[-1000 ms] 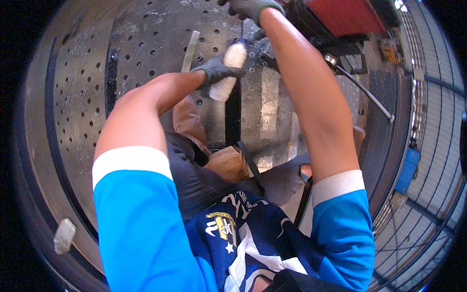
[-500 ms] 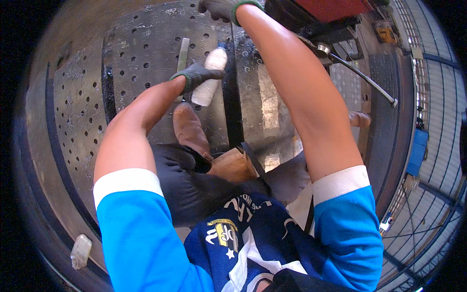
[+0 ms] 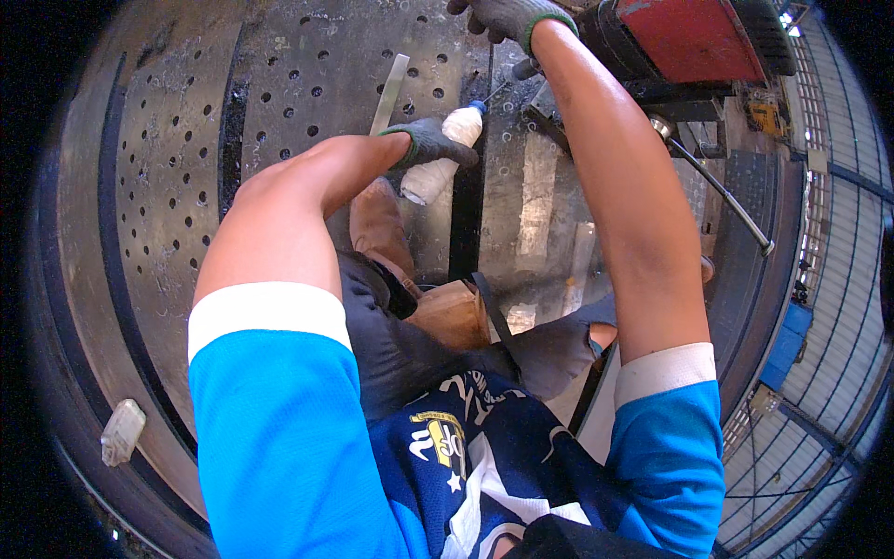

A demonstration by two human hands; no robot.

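Note:
My left hand (image 3: pixel 431 144), in a grey glove with a green cuff, is closed around a white-wrapped bottle (image 3: pixel 430 179). The bottle lies tilted, its blue cap toward the upper right, and a thin spout seems to stick out of the cap. At the upper edge is my right hand (image 3: pixel 507 20), gloved alike. Its fingers are apart and bent, with nothing visible in them, though the edge cuts part of it off. A flat metal bar (image 3: pixel 389 93) lies just beyond my left wrist.
I sit on a steel table (image 3: pixel 307 70) pierced with round holes and split by dark slots. Beside my right forearm stands a red and black machine (image 3: pixel 689 37); a metal rod (image 3: pixel 722 191) juts from near it. A pale block (image 3: pixel 123 432) lies at the lower left.
The view has shifted, so more of the red machine shows. My left hand still grips the bottle, which now leans more to the right. My right hand remains near the upper edge.

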